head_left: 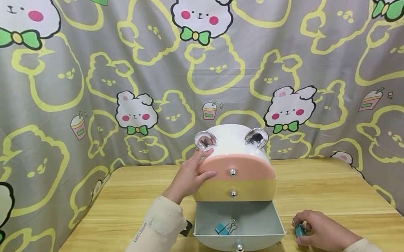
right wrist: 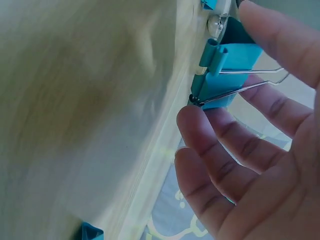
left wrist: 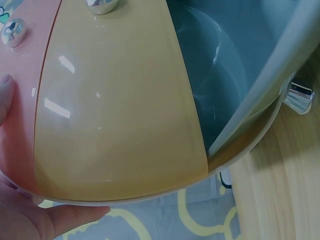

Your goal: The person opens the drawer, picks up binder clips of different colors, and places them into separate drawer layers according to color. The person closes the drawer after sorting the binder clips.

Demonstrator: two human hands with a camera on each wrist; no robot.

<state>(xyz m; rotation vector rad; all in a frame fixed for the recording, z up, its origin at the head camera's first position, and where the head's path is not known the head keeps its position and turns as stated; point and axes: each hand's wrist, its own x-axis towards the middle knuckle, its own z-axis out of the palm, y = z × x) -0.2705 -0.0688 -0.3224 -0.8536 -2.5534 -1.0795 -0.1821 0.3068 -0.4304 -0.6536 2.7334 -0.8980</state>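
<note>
A frog-like desktop drawer box (head_left: 234, 189) stands on the table, with pink and yellow upper drawers closed. Its grey-green bottom drawer (head_left: 216, 244) is pulled out and holds a teal binder clip (head_left: 222, 228) with silver wire handles. My left hand (head_left: 190, 175) rests against the box's upper left side, thumb on the pink front (left wrist: 22, 125) and other fingers along the side and top. Right of the drawer, my right hand (head_left: 322, 229) pinches another teal binder clip (right wrist: 227, 70) between thumb and fingers, close to the tabletop.
A small black object (head_left: 186, 228) lies left of the open drawer, partly behind the left sleeve. Another teal piece (right wrist: 91, 231) shows at the bottom of the right wrist view. A patterned curtain (head_left: 164, 63) hangs behind the wooden table (head_left: 121, 211).
</note>
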